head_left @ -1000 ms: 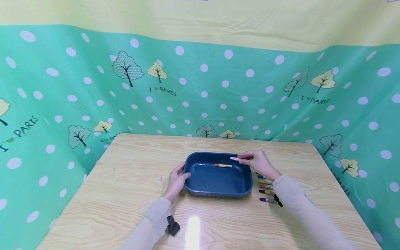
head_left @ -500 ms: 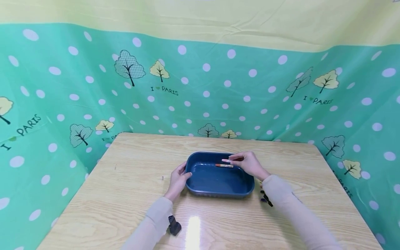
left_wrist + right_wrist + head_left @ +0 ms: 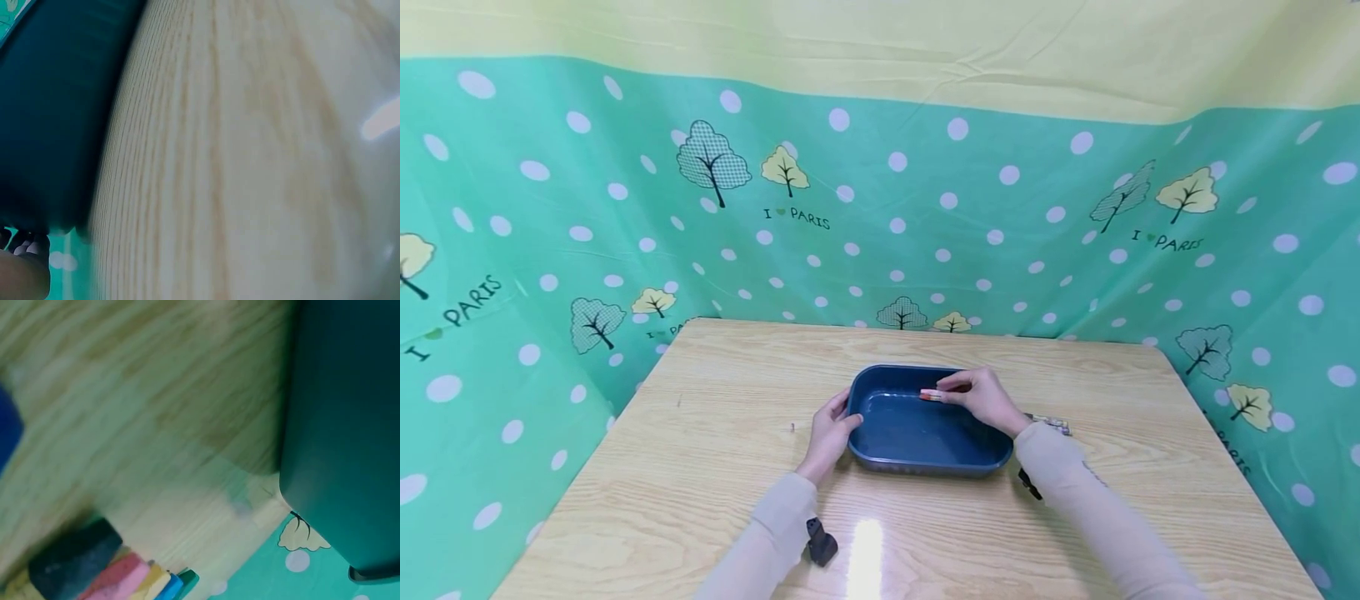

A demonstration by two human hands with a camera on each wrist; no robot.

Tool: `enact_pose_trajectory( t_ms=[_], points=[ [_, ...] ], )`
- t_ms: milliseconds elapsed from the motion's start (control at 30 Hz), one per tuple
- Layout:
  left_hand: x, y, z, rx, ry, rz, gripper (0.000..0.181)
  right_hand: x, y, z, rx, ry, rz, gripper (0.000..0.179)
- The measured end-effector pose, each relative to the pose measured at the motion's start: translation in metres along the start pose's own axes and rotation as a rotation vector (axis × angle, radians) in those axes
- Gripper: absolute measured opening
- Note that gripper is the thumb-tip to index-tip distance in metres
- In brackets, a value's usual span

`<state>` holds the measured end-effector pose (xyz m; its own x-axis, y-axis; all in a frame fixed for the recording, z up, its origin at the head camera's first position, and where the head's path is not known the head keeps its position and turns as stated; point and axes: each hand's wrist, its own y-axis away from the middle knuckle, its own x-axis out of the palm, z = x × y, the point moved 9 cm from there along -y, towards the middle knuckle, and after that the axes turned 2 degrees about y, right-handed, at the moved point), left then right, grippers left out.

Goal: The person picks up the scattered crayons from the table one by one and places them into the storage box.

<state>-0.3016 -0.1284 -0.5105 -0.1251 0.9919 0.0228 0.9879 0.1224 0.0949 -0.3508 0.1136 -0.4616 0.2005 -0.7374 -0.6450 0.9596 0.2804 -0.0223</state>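
A dark blue rectangular tray (image 3: 917, 433) sits on the table. My left hand (image 3: 829, 435) grips its left rim, thumb over the edge. Inside the tray, near the back wall, my right hand (image 3: 983, 400) pinches a pink crayon (image 3: 931, 392) between thumb and fingers. Just in front of it lies an orange-tipped crayon (image 3: 929, 398), partly hidden by the fingers. The left wrist view catches the tray's outer wall (image 3: 56, 112) and a bit of the left hand (image 3: 24, 269). The right hand does not show in the right wrist view.
Several crayons (image 3: 1051, 422) lie right of the tray, mostly under the right forearm. Up close, a black crayon (image 3: 75, 559), a pink-red one (image 3: 119, 575) and a dark blue tip (image 3: 7, 428) show. A tiny scrap (image 3: 792, 427) lies left on the table. A patterned cloth hangs behind.
My right hand has moved left and lowered the pink crayon into the tray, down beside the orange-tipped one. My left hand keeps its hold on the rim.
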Motion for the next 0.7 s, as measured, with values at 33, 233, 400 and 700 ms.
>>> enact_pose_trajectory(
  t_ms=[33, 233, 400, 700],
  points=[
    [0.000, 0.000, 0.000, 0.001, -0.003, 0.000, 0.056, 0.001, 0.000, -0.001, 0.003, -0.005, 0.005, 0.021],
    [0.000, -0.001, 0.001, -0.005, -0.012, -0.010, 0.056, 0.009, 0.000, -0.001, 0.007, -0.021, 0.036, 0.020],
    [-0.001, -0.001, 0.001, -0.006, -0.016, -0.014, 0.056, 0.014, -0.002, 0.001, -0.016, -0.039, 0.031, 0.019],
    [-0.001, -0.002, 0.002, -0.015, -0.017, -0.011, 0.055, 0.026, -0.001, -0.002, 0.027, 0.013, 0.031, 0.017]
  ],
)
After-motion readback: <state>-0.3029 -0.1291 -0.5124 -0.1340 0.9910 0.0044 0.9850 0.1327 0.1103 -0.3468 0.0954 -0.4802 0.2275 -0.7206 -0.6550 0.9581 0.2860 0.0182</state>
